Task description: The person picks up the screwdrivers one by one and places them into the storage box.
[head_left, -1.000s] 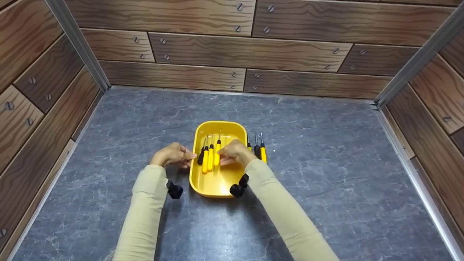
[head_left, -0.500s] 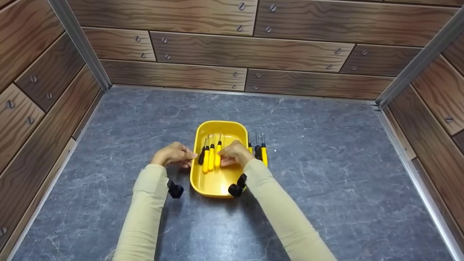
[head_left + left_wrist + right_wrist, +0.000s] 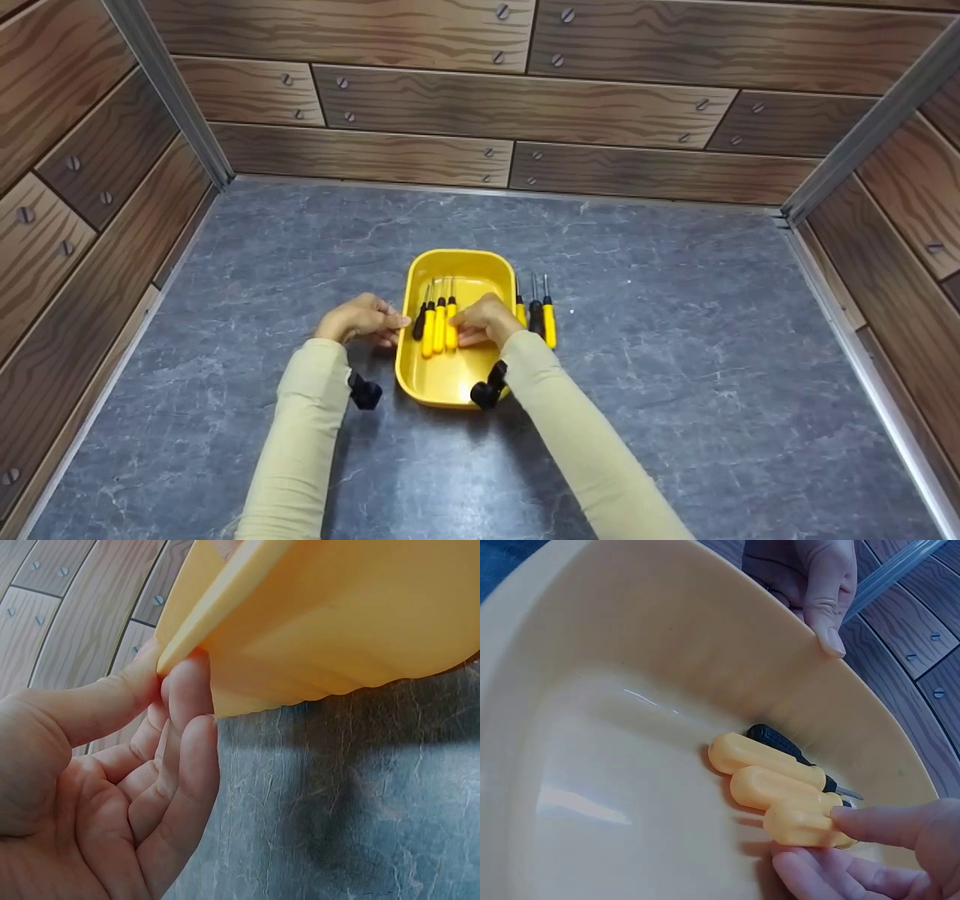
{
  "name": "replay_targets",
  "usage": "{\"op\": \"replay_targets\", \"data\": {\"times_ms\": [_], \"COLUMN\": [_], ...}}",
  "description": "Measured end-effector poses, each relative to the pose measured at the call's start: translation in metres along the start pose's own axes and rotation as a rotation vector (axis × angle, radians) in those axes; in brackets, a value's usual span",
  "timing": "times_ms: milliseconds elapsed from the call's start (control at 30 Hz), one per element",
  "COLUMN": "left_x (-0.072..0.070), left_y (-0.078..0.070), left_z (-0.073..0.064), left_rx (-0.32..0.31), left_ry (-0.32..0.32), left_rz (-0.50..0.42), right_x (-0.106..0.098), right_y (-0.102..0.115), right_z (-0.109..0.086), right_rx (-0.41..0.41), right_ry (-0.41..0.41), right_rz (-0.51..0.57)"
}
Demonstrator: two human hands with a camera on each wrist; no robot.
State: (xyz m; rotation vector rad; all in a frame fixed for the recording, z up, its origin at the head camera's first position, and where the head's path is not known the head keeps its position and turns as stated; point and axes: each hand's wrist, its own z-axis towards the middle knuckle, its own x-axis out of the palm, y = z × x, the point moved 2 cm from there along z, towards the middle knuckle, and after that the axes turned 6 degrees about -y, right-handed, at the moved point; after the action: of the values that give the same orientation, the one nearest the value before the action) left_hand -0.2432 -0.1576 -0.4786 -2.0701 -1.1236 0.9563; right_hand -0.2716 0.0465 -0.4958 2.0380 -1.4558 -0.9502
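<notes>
A yellow tray [image 3: 450, 382] lies on the dark marbled surface. My left hand [image 3: 364, 319] pinches its left rim [image 3: 202, 615] between thumb and fingers. My right hand [image 3: 489, 319] is inside the tray and pinches a yellow-handled screwdriver [image 3: 799, 825] by its handle, its shaft pointing away from me. Left of that screwdriver, two more yellow screwdrivers [image 3: 428, 337] and a black-handled screwdriver [image 3: 776, 741] lie side by side in a row. The held one is close beside the row; whether it rests on the tray floor I cannot tell.
Outside the tray's right wall lie a black screwdriver [image 3: 535, 319] and a yellow screwdriver [image 3: 549, 322], with another yellow screwdriver [image 3: 520, 307] partly hidden by the rim. Wood-patterned walls [image 3: 420, 157] stand at the back and both sides.
The screwdriver in my right hand has moved slightly toward me and left, nearer the others in the row. My left hand keeps its hold on the rim.
</notes>
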Motion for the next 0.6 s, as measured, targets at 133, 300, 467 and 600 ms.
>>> {"op": "replay_targets", "data": {"times_ms": [133, 300, 467, 600], "left_x": [0.0006, 0.0005, 0.0006, 0.0008], "left_y": [-0.0002, 0.0002, 0.0004, 0.0000], "left_z": [0.0007, 0.0006, 0.0006, 0.0010], "left_rx": [0.000, -0.004, -0.004, -0.001], "left_ry": [0.000, -0.006, -0.010, -0.004], "left_rz": [0.001, -0.001, 0.006, -0.001], "right_x": [-0.0006, -0.0008, -0.0024, -0.0029], "right_y": [-0.0009, -0.0013, 0.0001, 0.0010], "right_z": [-0.0021, -0.0033, -0.0052, -0.0060], "right_rx": [-0.004, -0.005, -0.008, -0.004], "right_ry": [-0.010, -0.015, -0.011, -0.012], "right_rz": [0.012, 0.011, -0.003, 0.000]}}
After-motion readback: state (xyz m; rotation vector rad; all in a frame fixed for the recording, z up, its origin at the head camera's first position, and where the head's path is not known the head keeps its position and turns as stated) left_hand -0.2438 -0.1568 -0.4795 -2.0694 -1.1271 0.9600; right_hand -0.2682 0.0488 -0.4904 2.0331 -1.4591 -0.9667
